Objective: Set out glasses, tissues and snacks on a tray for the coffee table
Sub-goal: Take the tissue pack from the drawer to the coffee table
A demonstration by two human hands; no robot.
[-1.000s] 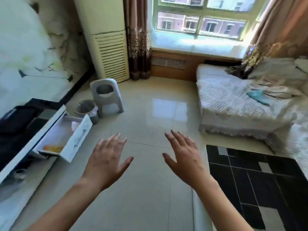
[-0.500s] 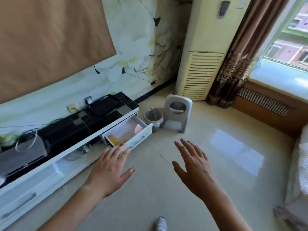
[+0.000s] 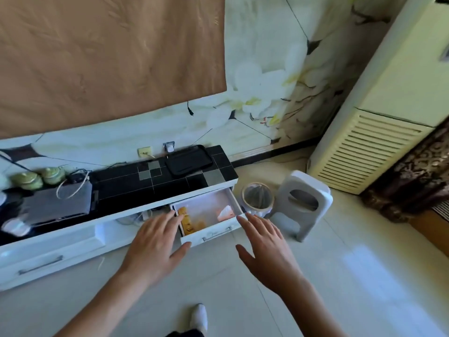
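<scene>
A black tray (image 3: pixel 189 159) lies on the right end of the low TV cabinet (image 3: pixel 136 181). Under it a white drawer (image 3: pixel 211 233) stands pulled out. Inside are orange-yellow snack packets (image 3: pixel 188 223) on the left and a pale tissue pack (image 3: pixel 226 212) on the right. My left hand (image 3: pixel 155 246) hovers with fingers spread over the drawer's left front corner, holding nothing. My right hand (image 3: pixel 264 249) is open just right of the drawer front, fingertips near its right corner. No glasses show.
A small bin (image 3: pixel 257 198) and a grey plastic stool (image 3: pixel 302 205) stand on the tiled floor right of the drawer. A tall air conditioner (image 3: pixel 379 132) fills the corner. Green lidded jars (image 3: pixel 38 178) and a grey box (image 3: pixel 58 205) sit on the cabinet's left.
The view has swung left from the window and sofa to the TV cabinet and come closer. Both open hands now reach the drawer's front; earlier they hovered over bare floor.
</scene>
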